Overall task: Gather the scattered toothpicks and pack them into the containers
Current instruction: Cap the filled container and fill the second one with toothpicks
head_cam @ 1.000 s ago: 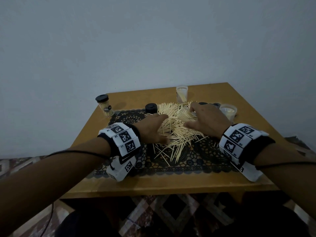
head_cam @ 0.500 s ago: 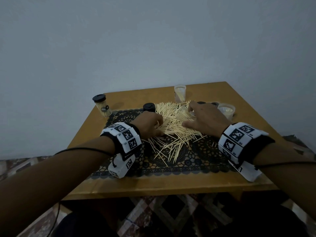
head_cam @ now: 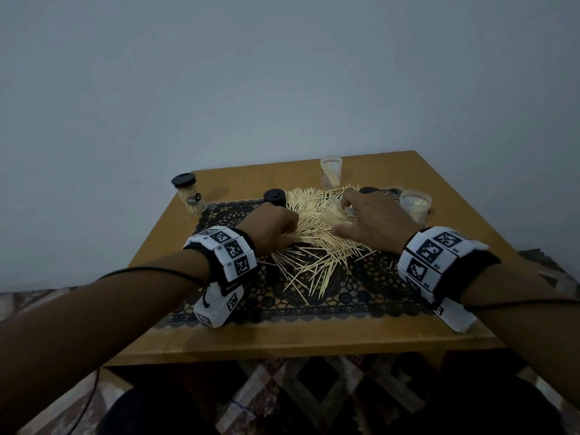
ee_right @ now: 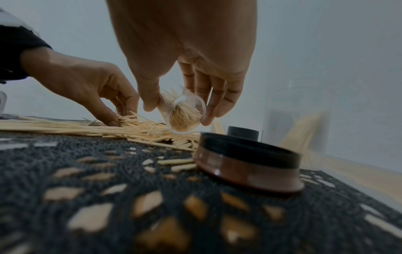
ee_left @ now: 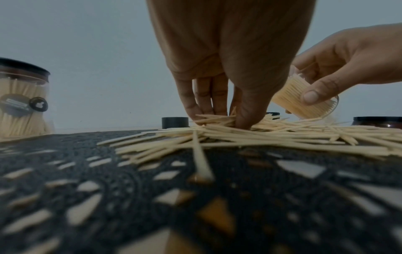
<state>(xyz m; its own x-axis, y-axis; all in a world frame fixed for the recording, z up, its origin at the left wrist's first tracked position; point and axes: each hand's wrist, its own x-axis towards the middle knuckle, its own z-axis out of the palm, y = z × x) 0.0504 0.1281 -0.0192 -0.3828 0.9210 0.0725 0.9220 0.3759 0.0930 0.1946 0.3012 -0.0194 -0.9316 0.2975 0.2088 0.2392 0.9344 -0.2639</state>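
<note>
A loose pile of toothpicks (head_cam: 314,246) lies on a black lace mat (head_cam: 361,296). My left hand (head_cam: 273,229) is at the pile's left side; its fingertips (ee_left: 242,122) pinch down into a bunch of toothpicks (ee_left: 261,135). My right hand (head_cam: 370,221) grips a small clear container (ee_left: 302,101), tilted on its side just above the pile's far part. The container (ee_right: 185,118) is partly filled with toothpicks, and thumb and fingers curl round it. Both hands are close together over the pile (ee_right: 65,128).
A closed jar of toothpicks (head_cam: 188,196) with a black lid stands far left on the wooden table (head_cam: 282,337). Open clear containers stand at the back (head_cam: 330,171) and right (head_cam: 414,204). Loose black lids (head_cam: 274,196) (ee_right: 250,163) lie on the mat.
My left hand's fingers have drawn in from lying across the pile to pinching toothpicks at its left side. The right hand stays over the pile's far part.
</note>
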